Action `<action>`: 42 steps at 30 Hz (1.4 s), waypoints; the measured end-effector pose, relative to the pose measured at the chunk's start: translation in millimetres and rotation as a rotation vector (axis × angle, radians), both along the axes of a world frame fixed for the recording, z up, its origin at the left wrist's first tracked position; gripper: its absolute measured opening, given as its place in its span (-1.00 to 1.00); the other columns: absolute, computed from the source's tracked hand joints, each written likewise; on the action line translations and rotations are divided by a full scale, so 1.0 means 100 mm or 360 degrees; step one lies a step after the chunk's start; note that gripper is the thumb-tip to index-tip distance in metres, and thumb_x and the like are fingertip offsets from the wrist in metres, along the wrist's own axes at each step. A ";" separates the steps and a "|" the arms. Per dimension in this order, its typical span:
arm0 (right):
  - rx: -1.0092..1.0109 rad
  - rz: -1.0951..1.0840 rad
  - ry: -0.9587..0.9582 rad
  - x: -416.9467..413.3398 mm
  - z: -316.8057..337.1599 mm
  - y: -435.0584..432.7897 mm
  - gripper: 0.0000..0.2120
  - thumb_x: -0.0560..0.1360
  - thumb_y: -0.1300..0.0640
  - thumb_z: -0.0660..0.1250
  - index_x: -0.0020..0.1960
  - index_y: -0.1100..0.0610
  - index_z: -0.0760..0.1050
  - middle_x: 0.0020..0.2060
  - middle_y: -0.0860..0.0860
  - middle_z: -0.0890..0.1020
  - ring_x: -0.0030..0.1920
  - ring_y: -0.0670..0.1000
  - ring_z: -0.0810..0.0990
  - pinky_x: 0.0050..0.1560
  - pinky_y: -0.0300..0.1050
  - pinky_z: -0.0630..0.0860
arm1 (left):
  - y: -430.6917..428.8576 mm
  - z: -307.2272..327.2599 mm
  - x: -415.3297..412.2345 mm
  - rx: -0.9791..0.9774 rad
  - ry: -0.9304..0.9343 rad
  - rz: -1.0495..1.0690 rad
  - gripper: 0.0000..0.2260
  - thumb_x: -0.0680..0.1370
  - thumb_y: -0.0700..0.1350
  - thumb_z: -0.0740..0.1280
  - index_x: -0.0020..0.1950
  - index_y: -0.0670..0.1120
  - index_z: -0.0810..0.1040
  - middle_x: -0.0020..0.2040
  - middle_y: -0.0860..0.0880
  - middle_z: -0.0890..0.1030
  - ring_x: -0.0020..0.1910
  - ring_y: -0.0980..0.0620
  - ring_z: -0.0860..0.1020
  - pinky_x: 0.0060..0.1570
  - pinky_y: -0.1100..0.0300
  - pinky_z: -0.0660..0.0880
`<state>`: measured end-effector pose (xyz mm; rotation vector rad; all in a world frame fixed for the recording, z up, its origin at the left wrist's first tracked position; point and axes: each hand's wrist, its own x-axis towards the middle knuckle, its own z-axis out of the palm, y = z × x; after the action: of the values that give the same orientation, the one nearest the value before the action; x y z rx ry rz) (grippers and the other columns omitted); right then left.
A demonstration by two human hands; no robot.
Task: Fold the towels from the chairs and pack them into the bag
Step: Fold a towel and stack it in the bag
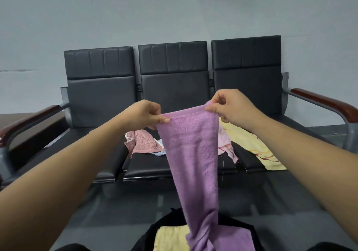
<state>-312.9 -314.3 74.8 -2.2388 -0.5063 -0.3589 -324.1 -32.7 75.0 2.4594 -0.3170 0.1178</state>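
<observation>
A purple towel (193,154) hangs lengthwise in front of me. My left hand (143,114) pinches its top left corner and my right hand (230,105) pinches the top right corner. Its lower end trails down into an open black bag (153,229) on the floor, where a folded yellow towel (170,237) lies. On the seats behind lie a salmon-pink towel (143,141), a pale pink towel (224,144) and a yellow towel (253,148).
A row of three black padded chairs (174,72) with wooden armrests stands against a grey wall. A light blue cloth (159,153) peeks out under the salmon-pink towel. Dark floor lies between the chairs and the bag.
</observation>
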 end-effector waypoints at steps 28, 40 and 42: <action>0.0883 0.0628 0.0464 0.09 0.39 0.06 -0.92 0.52 0.24 0.48 0.01 0.16 0.63 -0.11 0.03 0.72 -0.09 0.03 0.72 -0.08 -0.04 0.65 | -0.40 0.55 0.01 -0.0692 -0.0365 -0.0142 -0.89 0.53 -0.10 0.51 -0.09 -0.11 0.65 -0.17 -0.06 0.66 -0.13 0.01 0.60 0.13 -0.07 0.58; 0.1271 0.0641 0.0534 0.18 0.41 0.19 -0.86 0.50 0.22 0.50 0.05 0.18 0.63 -0.15 0.04 0.69 -0.10 0.03 0.69 -0.04 0.00 0.68 | -0.51 -0.20 0.04 -0.0476 0.0372 -0.0411 -0.85 0.53 -0.13 0.48 0.08 -0.12 0.66 -0.09 0.08 0.74 -0.09 0.17 0.69 -0.07 0.32 0.58; 0.1282 0.0564 0.0550 0.24 0.37 0.16 -0.85 0.50 0.23 0.50 0.05 0.19 0.63 -0.12 0.06 0.70 -0.07 0.05 0.70 -0.02 0.03 0.69 | -0.50 -0.46 0.06 -0.0444 0.0467 -0.0390 -0.95 0.56 -0.19 0.45 0.01 -0.13 0.69 -0.12 0.08 0.74 -0.11 0.19 0.69 -0.09 0.38 0.55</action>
<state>-289.3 -297.9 111.8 -1.3574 -0.4530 0.0244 -318.6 -82.3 28.9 2.1061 -0.4369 -0.2823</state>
